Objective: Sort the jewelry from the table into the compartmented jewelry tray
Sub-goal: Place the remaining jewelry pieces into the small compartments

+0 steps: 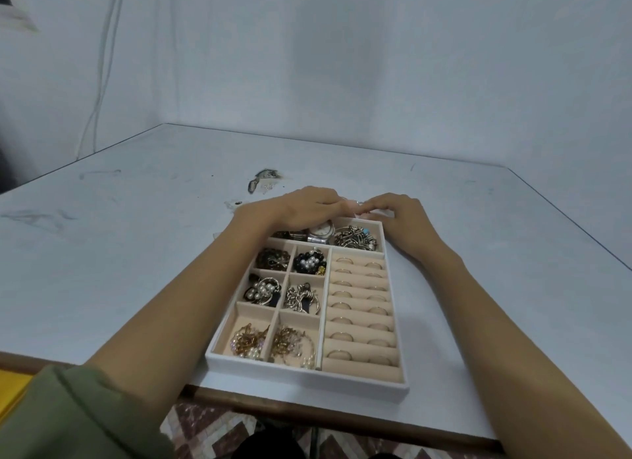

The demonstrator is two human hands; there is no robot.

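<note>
Your left hand point(307, 207) and right hand point(398, 216) meet, fingers curled, at small pink item point(359, 208) just past jewelry tray point(307, 376) far rim; whether either grips it, cannot tell. Watch point(320, 233) lies in far compartment below left hand; dial unreadable.

Room corner with worktable, seen from above and in front.
Wall point(342, 65): pale blue-white, faintly stained, evenly lit. Two thin cables point(106, 65) hang down it at left. Table point(136, 253): pale grey-blue top, scuffed and scratched, one dark chipped patch point(263, 180) near centre; brown edge point(260, 404) at the near side. Floor point(205, 431): brown-and-cream chevron tiles.
</note>
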